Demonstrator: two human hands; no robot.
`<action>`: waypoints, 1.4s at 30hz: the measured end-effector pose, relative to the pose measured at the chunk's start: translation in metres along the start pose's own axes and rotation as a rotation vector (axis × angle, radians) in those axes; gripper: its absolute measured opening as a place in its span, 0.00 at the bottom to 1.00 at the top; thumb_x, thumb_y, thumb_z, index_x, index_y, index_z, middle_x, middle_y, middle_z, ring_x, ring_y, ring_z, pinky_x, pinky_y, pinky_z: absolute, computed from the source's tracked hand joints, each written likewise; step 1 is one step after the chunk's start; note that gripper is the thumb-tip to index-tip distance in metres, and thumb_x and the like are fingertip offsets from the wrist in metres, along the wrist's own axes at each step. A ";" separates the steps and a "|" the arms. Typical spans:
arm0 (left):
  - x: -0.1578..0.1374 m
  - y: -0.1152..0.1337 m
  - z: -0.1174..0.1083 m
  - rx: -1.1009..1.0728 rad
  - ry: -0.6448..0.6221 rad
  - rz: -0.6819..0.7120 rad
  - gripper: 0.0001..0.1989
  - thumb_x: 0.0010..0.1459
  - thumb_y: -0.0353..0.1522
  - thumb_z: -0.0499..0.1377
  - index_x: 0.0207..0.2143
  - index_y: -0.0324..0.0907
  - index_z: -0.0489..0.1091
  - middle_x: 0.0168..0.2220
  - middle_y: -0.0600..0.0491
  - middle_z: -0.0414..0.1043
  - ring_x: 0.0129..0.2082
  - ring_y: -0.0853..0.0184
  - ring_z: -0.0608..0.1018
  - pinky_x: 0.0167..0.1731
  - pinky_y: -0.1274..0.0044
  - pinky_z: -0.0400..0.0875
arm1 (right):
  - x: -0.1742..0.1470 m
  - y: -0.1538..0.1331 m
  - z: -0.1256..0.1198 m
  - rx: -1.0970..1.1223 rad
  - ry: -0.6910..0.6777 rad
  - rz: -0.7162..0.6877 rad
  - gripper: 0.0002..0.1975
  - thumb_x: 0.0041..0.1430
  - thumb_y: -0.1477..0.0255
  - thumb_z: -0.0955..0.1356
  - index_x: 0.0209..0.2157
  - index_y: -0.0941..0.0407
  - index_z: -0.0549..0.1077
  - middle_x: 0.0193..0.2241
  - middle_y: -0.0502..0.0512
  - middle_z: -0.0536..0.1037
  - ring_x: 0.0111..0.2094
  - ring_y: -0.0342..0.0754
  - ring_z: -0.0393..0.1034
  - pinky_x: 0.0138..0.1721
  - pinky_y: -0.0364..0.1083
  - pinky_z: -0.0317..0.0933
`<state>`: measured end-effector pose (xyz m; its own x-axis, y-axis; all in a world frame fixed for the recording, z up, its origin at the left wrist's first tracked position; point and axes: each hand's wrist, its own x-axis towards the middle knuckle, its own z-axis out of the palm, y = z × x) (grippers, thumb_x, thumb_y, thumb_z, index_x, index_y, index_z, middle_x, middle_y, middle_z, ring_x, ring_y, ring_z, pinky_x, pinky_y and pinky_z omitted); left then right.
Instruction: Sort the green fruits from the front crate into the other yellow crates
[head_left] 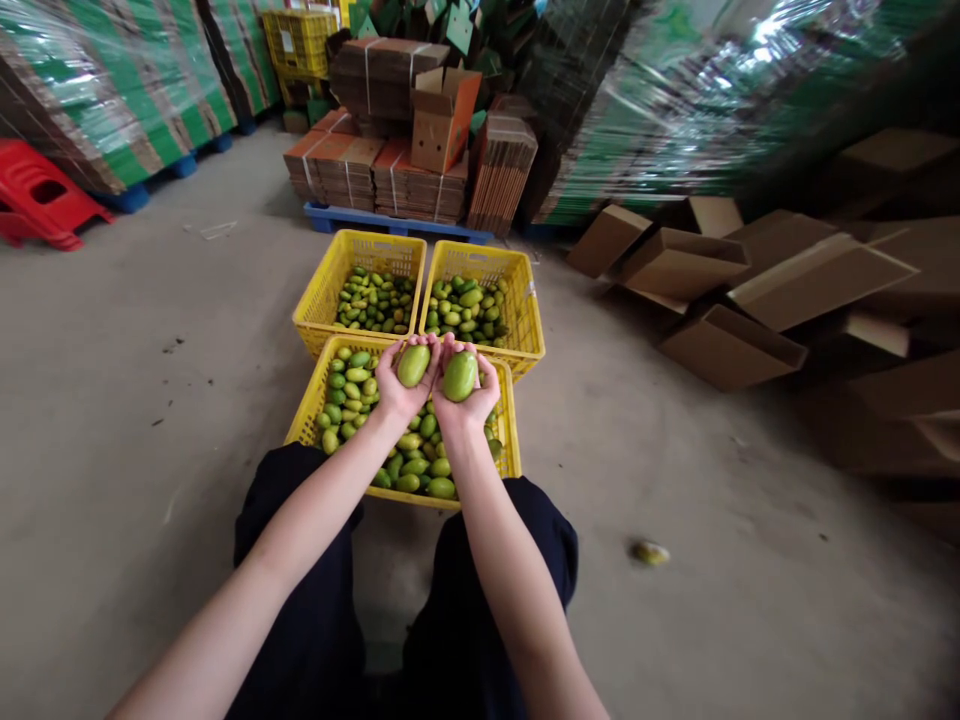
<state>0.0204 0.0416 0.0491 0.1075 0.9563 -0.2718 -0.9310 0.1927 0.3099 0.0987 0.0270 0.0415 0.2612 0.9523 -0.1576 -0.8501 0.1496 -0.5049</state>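
My left hand (402,392), palm up with curled fingers, holds a smooth oval green fruit (413,366) that looks like a small mango. Beside it, my right hand (472,406) cups a second such green fruit (459,376), slightly larger in view. The fingertips of both hands meet or nearly meet. Both hands are above the near yellow crate (304,425), which is full of green and yellow-green fruits (409,467); my hands and forearms hide part of them.
Two more yellow crates of fruit, a left one (315,300) and a right one (534,315), stand behind. Flattened cartons (341,165) lie on a blue pallet (397,222). Open boxes (731,345) pile up at right. A red stool (52,195) is left; one fruit (649,552) lies on the floor.
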 end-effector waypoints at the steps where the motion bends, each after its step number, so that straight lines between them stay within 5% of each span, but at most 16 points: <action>1: -0.001 0.001 0.000 -0.003 -0.007 -0.010 0.10 0.58 0.29 0.51 0.25 0.40 0.68 0.27 0.52 0.73 0.38 0.69 0.79 0.46 0.76 0.76 | 0.000 -0.001 0.000 -0.008 -0.006 0.006 0.06 0.47 0.68 0.66 0.28 0.53 0.73 0.31 0.53 0.79 0.45 0.51 0.75 0.60 0.54 0.63; 11: -0.003 -0.002 0.003 -0.040 0.044 -0.157 0.14 0.62 0.35 0.48 0.28 0.39 0.68 0.32 0.47 0.72 0.38 0.67 0.77 0.43 0.74 0.76 | 0.006 0.004 -0.008 0.031 0.025 0.024 0.06 0.49 0.68 0.62 0.27 0.54 0.69 0.29 0.58 0.78 0.47 0.54 0.74 0.60 0.58 0.64; 16: -0.001 -0.003 0.003 0.026 0.095 -0.151 0.11 0.57 0.31 0.48 0.27 0.39 0.68 0.32 0.46 0.73 0.42 0.62 0.78 0.46 0.67 0.75 | 0.006 0.008 -0.010 -0.068 -0.040 0.068 0.08 0.50 0.67 0.62 0.29 0.54 0.69 0.33 0.60 0.79 0.50 0.56 0.73 0.59 0.60 0.64; 20: -0.002 -0.001 0.006 0.013 0.134 -0.119 0.14 0.59 0.29 0.47 0.28 0.39 0.70 0.29 0.48 0.73 0.38 0.64 0.78 0.45 0.70 0.75 | 0.004 0.006 -0.005 0.007 0.006 0.093 0.03 0.47 0.72 0.63 0.27 0.53 0.69 0.26 0.53 0.77 0.40 0.51 0.76 0.57 0.55 0.66; 24: -0.007 0.007 0.007 0.005 0.160 -0.108 0.15 0.62 0.31 0.48 0.27 0.38 0.71 0.24 0.52 0.73 0.28 0.71 0.77 0.34 0.80 0.75 | 0.001 -0.002 0.007 0.123 0.051 0.189 0.03 0.50 0.74 0.66 0.25 0.53 0.67 0.19 0.45 0.71 0.26 0.43 0.72 0.44 0.45 0.72; 31: -0.024 0.033 0.009 0.158 0.001 -0.173 0.22 0.63 0.34 0.49 0.17 0.39 0.67 0.15 0.56 0.66 0.15 0.73 0.71 0.14 0.84 0.66 | -0.015 -0.019 0.021 -0.225 -0.317 0.305 0.11 0.56 0.62 0.63 0.26 0.54 0.68 0.17 0.48 0.70 0.15 0.42 0.61 0.12 0.40 0.54; 42: -0.041 0.053 0.008 0.439 -0.256 -0.147 0.29 0.62 0.35 0.49 0.09 0.37 0.67 0.11 0.55 0.59 0.10 0.70 0.69 0.12 0.79 0.65 | -0.027 -0.027 0.013 -0.326 -0.771 0.325 0.06 0.44 0.67 0.66 0.26 0.54 0.68 0.18 0.52 0.78 0.09 0.43 0.60 0.09 0.41 0.51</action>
<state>-0.0303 0.0144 0.0835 0.3583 0.9249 -0.1270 -0.6720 0.3500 0.6526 0.1087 0.0006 0.0708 -0.4488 0.8663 0.2193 -0.6257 -0.1295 -0.7693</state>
